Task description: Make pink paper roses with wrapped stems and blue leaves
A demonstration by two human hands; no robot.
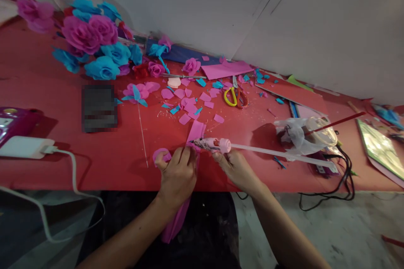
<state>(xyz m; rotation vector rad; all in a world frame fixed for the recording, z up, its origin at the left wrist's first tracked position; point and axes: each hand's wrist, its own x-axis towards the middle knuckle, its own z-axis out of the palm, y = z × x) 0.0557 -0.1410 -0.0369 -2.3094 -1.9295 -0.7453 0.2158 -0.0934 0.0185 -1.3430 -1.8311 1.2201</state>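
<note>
One bagged cup holds red straw; right hand grips glue gun.

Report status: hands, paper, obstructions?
Left hand holding pink paper strip. Right hand gripping glue gun, tip over strip. Scissors, cut pieces beyond hands.

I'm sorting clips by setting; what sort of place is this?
Probably a small flower-craft workspace: a glue gun, a bunch of artificial flowers and scattered pink cut pieces on a red table.
</note>
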